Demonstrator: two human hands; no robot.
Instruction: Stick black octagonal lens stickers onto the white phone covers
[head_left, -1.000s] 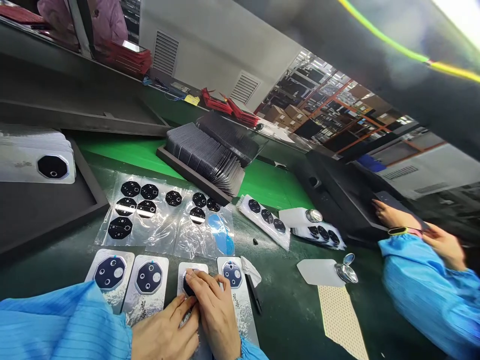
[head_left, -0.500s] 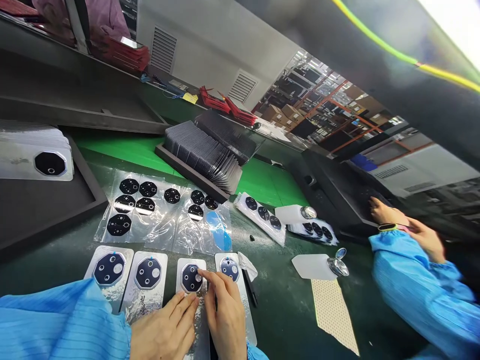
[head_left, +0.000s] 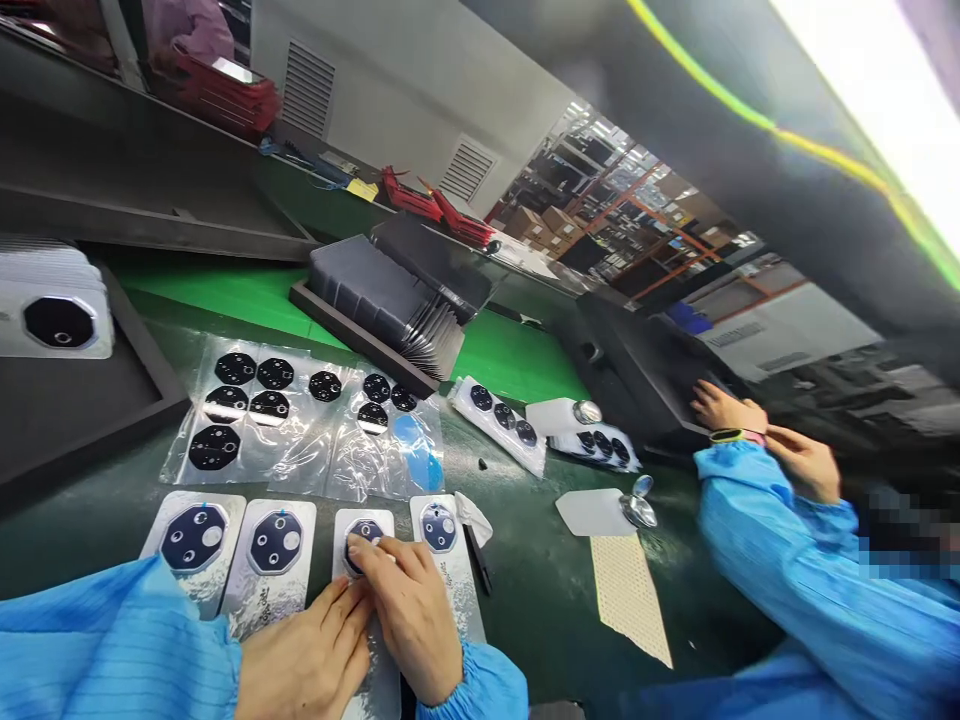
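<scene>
Pressing down on the third panel (head_left: 384,672) from the left seems to be the step in hand, with both of the person's hands at work on it. This panel lies flat on the tabletop (head_left: 540,610) in a row of four, between the second panel (head_left: 300,525) and the fourth panel (head_left: 466,600). The left hand (head_left: 304,650) lies over it with fingers fairly straight and side by side, their tips just below the dark octagonal piece (head_left: 369,529) near the panel's top end. The right hand (head_left: 411,612) reaches in from the other side, fingers bent, with a fingertip on the octagonal piece and covering part of it; its thumb is hidden, so I cannot tell whether anything is pinched. A small blue tab (head_left: 281,513) shows at the top of the second panel's octagon, and the first panel (head_left: 234,508) and the fourth have one too; whether the third does is hidden. My reading is that the fingertip is settling or adjusting the piece. The next move would call for even pressure around the octagon's edge, the left hand steadying the panel, and then lifting the right fingers straight off so that nothing slides. A black pen (head_left: 478,560) lies just beside the fourth panel.
</scene>
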